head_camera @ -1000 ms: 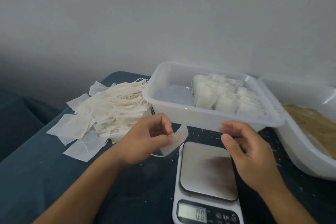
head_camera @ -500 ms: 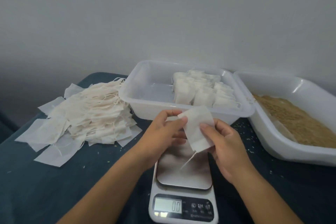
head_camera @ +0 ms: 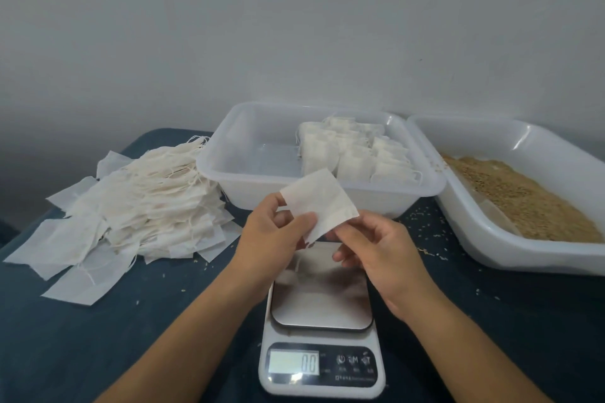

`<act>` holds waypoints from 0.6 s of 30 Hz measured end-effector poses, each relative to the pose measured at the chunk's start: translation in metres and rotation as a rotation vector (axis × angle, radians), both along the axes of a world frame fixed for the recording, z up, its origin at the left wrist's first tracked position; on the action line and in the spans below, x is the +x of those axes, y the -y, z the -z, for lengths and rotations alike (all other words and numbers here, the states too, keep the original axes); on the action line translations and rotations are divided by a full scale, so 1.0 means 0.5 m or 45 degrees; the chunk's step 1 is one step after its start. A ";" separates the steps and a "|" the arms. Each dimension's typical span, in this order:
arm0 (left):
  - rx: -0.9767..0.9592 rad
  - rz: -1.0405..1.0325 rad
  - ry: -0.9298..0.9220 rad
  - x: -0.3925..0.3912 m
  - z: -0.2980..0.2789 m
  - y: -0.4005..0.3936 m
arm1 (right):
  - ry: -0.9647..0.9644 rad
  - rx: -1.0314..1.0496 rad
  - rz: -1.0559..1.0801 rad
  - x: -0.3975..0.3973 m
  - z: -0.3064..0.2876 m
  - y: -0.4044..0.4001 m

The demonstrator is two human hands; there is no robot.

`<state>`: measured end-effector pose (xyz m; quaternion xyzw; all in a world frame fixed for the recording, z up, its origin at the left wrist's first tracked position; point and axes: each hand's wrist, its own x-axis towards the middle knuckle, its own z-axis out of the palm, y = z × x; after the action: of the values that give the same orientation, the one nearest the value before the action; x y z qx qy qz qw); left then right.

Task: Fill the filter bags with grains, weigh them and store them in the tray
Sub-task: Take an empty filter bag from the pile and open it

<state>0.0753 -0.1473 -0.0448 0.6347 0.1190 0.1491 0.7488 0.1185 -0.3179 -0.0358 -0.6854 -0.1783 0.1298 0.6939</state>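
Observation:
An empty white filter bag (head_camera: 322, 201) is held flat above the kitchen scale (head_camera: 321, 307), whose display reads zero. My left hand (head_camera: 275, 234) pinches its lower left edge between thumb and fingers. My right hand (head_camera: 373, 247) pinches its lower right corner. Behind stands a clear plastic tray (head_camera: 262, 154) with several filled bags (head_camera: 353, 152) packed in its right half. A white tub of brown grains (head_camera: 520, 196) sits to the right.
A large heap of empty filter bags with strings (head_camera: 137, 203) lies on the dark blue table (head_camera: 98, 337) at the left. Loose grains are scattered on the table around the scale and tub. A pale wall rises close behind.
My left hand brought the empty bag from the left to over the scale, and my right hand came in and took hold of its other side. The bag now lies flatter and higher.

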 end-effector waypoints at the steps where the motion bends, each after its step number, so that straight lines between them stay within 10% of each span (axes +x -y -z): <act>1: 0.020 0.005 0.007 0.000 -0.001 0.004 | 0.011 -0.021 -0.008 -0.001 0.000 0.000; 18: 0.172 -0.101 0.047 -0.002 -0.001 0.007 | 0.035 -0.076 0.007 -0.007 -0.009 0.002</act>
<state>0.0744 -0.1505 -0.0443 0.6757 0.1199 0.1978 0.6999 0.1149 -0.3191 -0.0310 -0.7081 -0.1818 0.1236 0.6710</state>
